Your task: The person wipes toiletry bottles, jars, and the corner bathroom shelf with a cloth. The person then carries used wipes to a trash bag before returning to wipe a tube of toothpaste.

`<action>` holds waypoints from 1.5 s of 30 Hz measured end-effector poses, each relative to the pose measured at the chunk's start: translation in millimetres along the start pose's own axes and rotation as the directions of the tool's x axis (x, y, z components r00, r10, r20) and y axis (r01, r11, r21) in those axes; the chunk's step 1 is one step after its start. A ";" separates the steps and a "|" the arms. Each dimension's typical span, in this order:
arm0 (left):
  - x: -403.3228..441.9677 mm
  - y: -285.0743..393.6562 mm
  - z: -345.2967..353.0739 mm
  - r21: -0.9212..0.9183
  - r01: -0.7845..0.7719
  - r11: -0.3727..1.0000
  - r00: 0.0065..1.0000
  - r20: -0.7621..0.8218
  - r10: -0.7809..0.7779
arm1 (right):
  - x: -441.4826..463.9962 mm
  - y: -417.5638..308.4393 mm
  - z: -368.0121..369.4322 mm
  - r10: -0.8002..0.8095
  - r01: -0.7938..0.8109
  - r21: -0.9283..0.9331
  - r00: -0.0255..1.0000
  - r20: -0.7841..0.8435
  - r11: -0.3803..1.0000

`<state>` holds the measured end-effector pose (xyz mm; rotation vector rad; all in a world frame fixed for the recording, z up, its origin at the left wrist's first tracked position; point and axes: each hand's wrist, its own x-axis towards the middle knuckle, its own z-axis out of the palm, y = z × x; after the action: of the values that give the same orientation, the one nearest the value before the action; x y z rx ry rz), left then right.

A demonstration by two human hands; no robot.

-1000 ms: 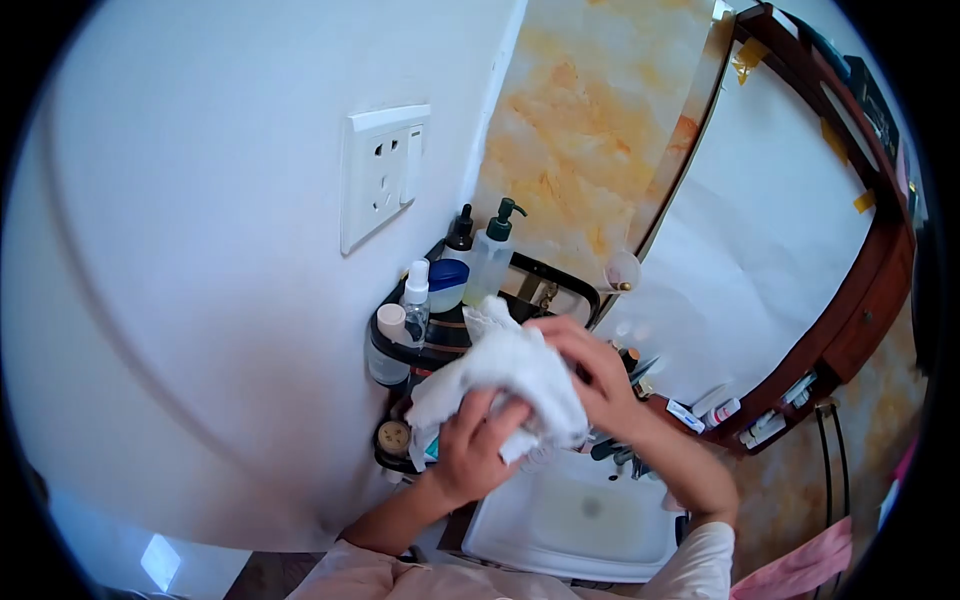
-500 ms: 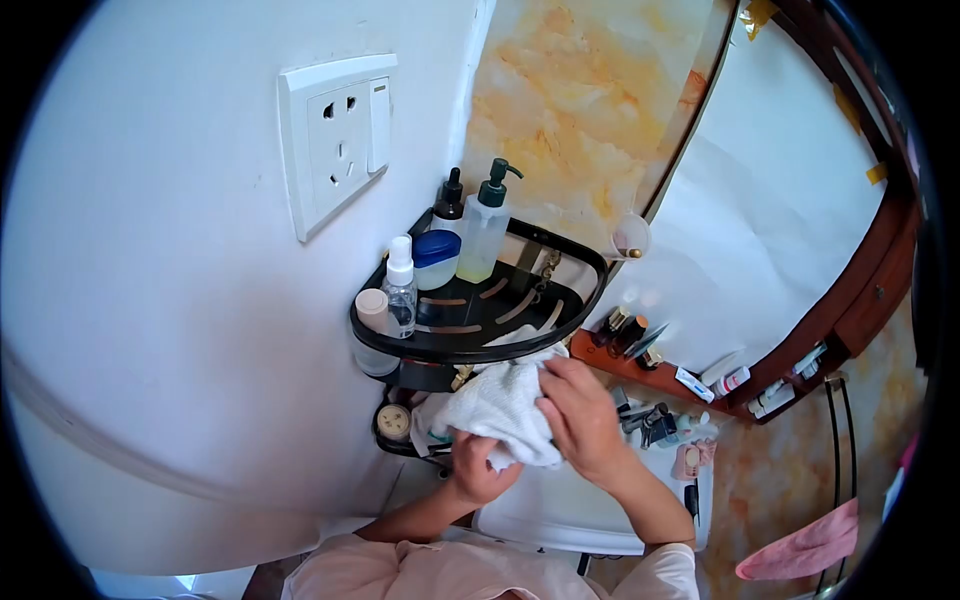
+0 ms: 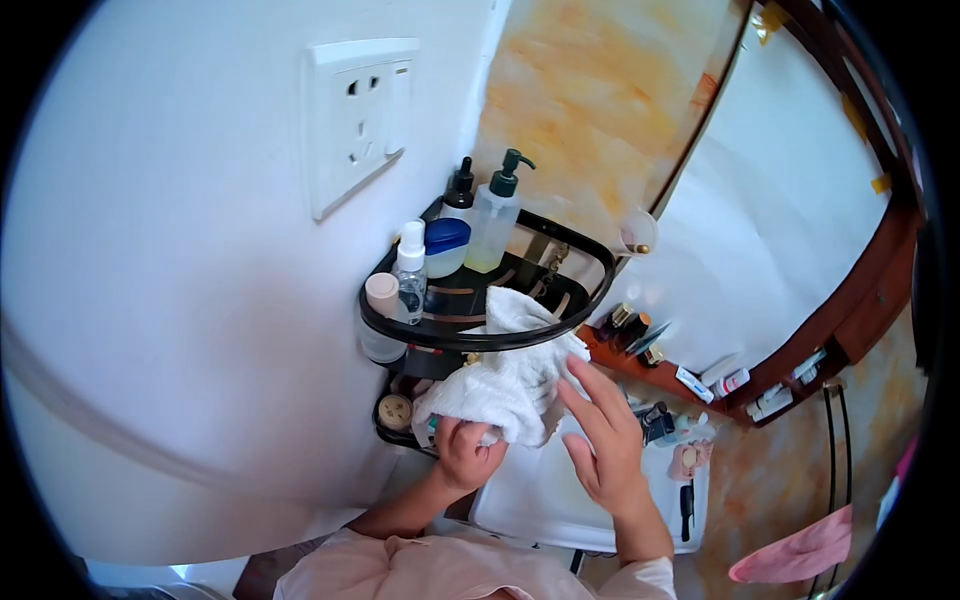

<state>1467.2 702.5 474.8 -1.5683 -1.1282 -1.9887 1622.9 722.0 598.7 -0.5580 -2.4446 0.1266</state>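
A white towel (image 3: pixel 510 390) is bunched in front of the black corner shelf (image 3: pixel 470 342), and one end pokes up behind the front rail onto the upper tier. My left hand (image 3: pixel 468 455) grips the towel's lower edge with curled fingers. Just right of the cloth, my right hand (image 3: pixel 605 440) has its fingers spread, fingertips close to the towel; whether they touch it I cannot tell. On the upper tier stand a pump bottle (image 3: pixel 491 225), a blue-lidded jar (image 3: pixel 446 250), a dropper bottle (image 3: pixel 459 190), a spray bottle (image 3: pixel 411 275) and a pink-capped bottle (image 3: pixel 382 320).
A wall socket (image 3: pixel 360 125) is above the shelf. The lower tier holds a round container (image 3: pixel 395 411). To the right, a reddish-brown ledge (image 3: pixel 640 362) carries several bottles and tubes. Below is a white basin (image 3: pixel 550 500). A pink cloth (image 3: pixel 795 550) hangs at far right.
My right hand has come off the towel and opened to its right. One towel end now rises higher over the upper tier. My left hand keeps its hold.
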 end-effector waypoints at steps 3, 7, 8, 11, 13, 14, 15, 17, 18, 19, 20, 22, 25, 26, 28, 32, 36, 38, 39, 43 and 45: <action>5.6 2.4 -1.7 -0.040 0.008 0.999 1.000 0.015 -0.008 | -12.9 -9.0 11.6 0.073 -0.072 -0.013 0.997 0.038 0.997; 2.8 4.1 -2.4 -0.072 0.008 0.997 1.000 0.005 -0.007 | 16.8 4.6 26.4 0.019 -0.015 -0.058 0.998 0.064 0.998; 1.7 5.6 -4.3 -0.088 0.009 0.996 1.000 0.019 -0.007 | 28.9 9.6 29.0 -0.008 0.012 -0.059 0.997 0.074 0.998; -11.2 7.1 -3.7 -0.130 0.027 0.991 0.999 0.041 -0.022 | 63.0 30.7 38.8 -0.074 0.079 -0.062 0.994 0.081 0.995; -16.0 8.0 -1.5 -0.145 0.035 0.989 0.999 0.033 -0.030 | 73.8 45.1 47.6 -0.122 0.125 -0.047 0.990 0.066 0.991; -16.5 7.5 -1.8 -0.142 0.050 0.989 0.998 0.037 -0.045 | 75.1 44.4 49.0 -0.112 0.114 -0.040 0.992 0.050 0.993; -16.6 7.5 -1.5 -0.139 0.065 0.988 0.997 0.041 -0.059 | 76.2 43.7 49.1 -0.103 0.104 -0.032 0.994 0.036 0.994; -16.6 8.1 -1.9 -0.142 0.087 0.986 0.995 0.051 -0.081 | 72.8 38.9 46.1 -0.051 0.052 -0.028 0.999 0.018 0.998; -16.9 7.4 -1.8 -0.150 0.097 0.984 0.994 0.055 -0.089 | 67.3 32.9 42.0 -0.010 0.011 -0.034 1.000 0.018 0.999; -18.8 6.9 -3.0 -0.159 0.109 0.981 0.993 0.061 -0.100 | 60.5 26.0 37.8 0.034 -0.034 -0.038 0.999 0.019 0.999; -22.1 6.7 -6.2 -0.159 0.109 0.981 0.992 0.078 -0.097 | 54.0 18.4 30.8 0.083 -0.081 -0.082 0.996 0.027 0.993; -27.8 4.0 -10.1 -0.155 0.109 0.982 0.991 0.094 -0.095 | 44.7 5.9 16.6 0.166 -0.155 -0.177 0.985 0.047 0.972; -25.6 0.8 -10.7 -0.179 0.095 0.979 0.994 0.067 -0.084 | 44.5 4.4 27.4 0.158 -0.160 -0.103 0.987 -0.036 0.982; -24.7 0.7 -10.9 -0.184 0.090 0.979 0.995 0.055 -0.081 | 47.9 6.8 32.3 0.126 -0.131 -0.060 0.988 -0.093 0.990; -25.4 0.7 -12.2 -0.172 0.102 0.980 0.993 0.069 -0.092 | 61.4 16.2 36.8 0.055 -0.055 0.003 0.998 -0.021 0.998; -25.5 2.8 -12.4 -0.177 0.132 0.975 0.990 0.067 -0.122 | 87.1 36.9 42.3 -0.153 0.126 0.156 0.973 0.171 0.980; -30.2 0.0 -14.4 -0.178 0.104 0.979 0.992 0.083 -0.091 | 77.3 39.3 39.5 -0.175 0.131 0.237 0.969 0.174 0.963; -27.8 -0.3 -16.5 -0.163 0.071 0.984 0.995 0.076 -0.059 | 64.6 28.4 32.3 -0.120 0.101 0.136 0.982 0.143 0.986; -24.2 0.7 -18.0 -0.184 0.068 0.981 0.996 0.072 -0.055 | 59.0 22.8 28.7 -0.089 0.080 0.063 0.986 0.140 0.995; -5.7 8.5 -20.7 -0.137 0.003 0.991 0.990 0.143 0.017 | 44.2 9.0 30.1 0.026 -0.022 -0.169 0.999 0.024 0.985; 4.9 16.9 -17.9 -0.114 -0.023 0.993 0.972 0.229 0.048 | 37.0 9.4 28.5 0.033 -0.039 -0.143 0.998 -0.047 0.989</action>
<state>1466.1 679.3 484.4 -1.9044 -1.0803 -1.9118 1582.8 747.3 594.3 -0.6610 -2.4136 -0.0477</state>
